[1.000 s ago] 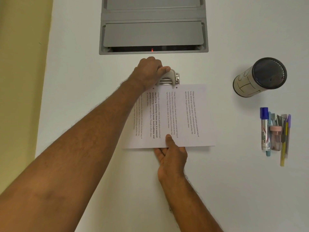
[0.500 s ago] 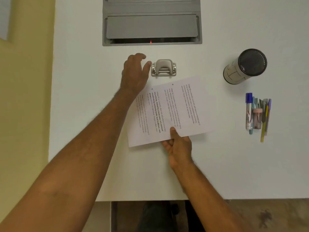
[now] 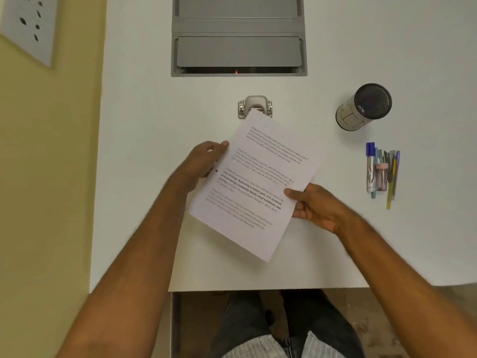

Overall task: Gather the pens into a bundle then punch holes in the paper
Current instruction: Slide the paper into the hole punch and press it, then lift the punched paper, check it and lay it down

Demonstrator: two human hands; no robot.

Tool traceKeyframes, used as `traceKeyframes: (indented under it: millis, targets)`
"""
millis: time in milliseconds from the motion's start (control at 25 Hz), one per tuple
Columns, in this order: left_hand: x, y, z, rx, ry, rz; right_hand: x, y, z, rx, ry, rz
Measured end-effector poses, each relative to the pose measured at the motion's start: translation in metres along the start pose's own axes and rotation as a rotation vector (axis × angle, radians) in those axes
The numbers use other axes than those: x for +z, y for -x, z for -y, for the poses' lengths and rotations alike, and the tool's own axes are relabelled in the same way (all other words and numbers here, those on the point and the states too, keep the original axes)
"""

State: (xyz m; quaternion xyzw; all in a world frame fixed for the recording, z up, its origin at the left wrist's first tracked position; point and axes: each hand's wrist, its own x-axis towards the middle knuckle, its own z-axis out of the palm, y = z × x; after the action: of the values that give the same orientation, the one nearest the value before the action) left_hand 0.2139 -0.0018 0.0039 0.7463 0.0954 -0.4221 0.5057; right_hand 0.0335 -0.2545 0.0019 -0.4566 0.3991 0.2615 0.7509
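Observation:
A printed sheet of paper (image 3: 258,182) is lifted above the white table, turned diagonally, its top corner overlapping the front of the grey metal hole punch (image 3: 255,105). My left hand (image 3: 204,161) grips the sheet's left edge, where a small punched hole shows beside the fingers. Its right edge is pinched by my right hand (image 3: 313,205), thumb on top. A bundle of pens and markers (image 3: 382,171) lies side by side on the table to the right, apart from both hands.
A dark-topped cylindrical pen holder (image 3: 364,107) lies tilted at the right, above the pens. A grey recessed cable box (image 3: 238,37) with a red light sits at the table's far side. The yellow wall with a socket plate (image 3: 28,24) is left. The table's front edge (image 3: 258,289) is near my lap.
My left hand left the hole punch and took the paper's left edge. The paper came out of the punch, was lifted and rotated; my right hand shifted to its right edge.

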Motion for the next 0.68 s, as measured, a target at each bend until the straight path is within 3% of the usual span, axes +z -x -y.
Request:
traceKeyframes:
  millis: [80,160,360,560,680]
  targets:
    - [-0.002,0.011,0.011,-0.051,0.247,0.197,-0.004,0.001,0.022,-0.006,0.169,0.048]
    - [0.0,0.021,0.023,-0.068,0.448,0.292,-0.003,0.0,0.042,-0.021,0.326,0.077]
    - [0.027,0.035,0.031,0.04,0.524,0.04,0.008,-0.006,0.072,-0.186,0.547,-0.032]
    - [0.038,0.047,0.009,0.196,0.46,-0.103,0.03,0.004,0.058,-0.552,0.522,-0.285]
    - [0.039,0.055,-0.005,0.282,0.419,-0.154,0.039,0.015,0.051,-0.679,0.522,-0.398]
